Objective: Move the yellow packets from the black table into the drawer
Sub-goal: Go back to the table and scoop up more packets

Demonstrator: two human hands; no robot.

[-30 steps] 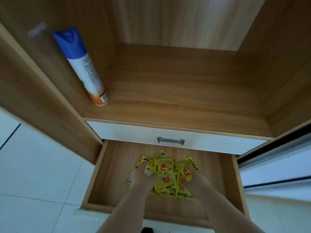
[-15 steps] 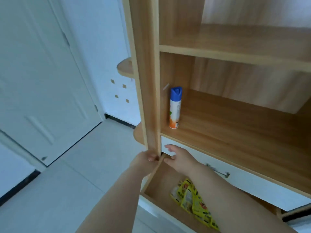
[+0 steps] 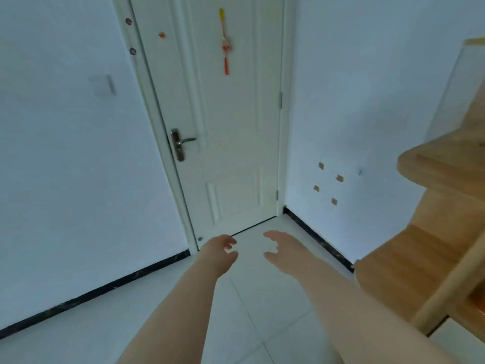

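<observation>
My left hand (image 3: pixel 219 249) and my right hand (image 3: pixel 282 249) are stretched out in front of me above the white tiled floor, side by side and a little apart. Both are empty, with the fingers loosely spread. No yellow packets, no drawer and no black table are in view. Only the rounded side shelves of the wooden cabinet (image 3: pixel 430 232) show at the right edge.
A shut white door (image 3: pixel 223 127) with a metal lever handle (image 3: pixel 181 143) stands straight ahead, a red and yellow ornament (image 3: pixel 225 43) hanging on it. White walls with black skirting run on both sides. White floor tiles (image 3: pixel 249 298) lie under my arms.
The view has swung left, from the open drawer with the yellow packets to the door. My hands let go of the packets, left the drawer and now hang empty in the air.
</observation>
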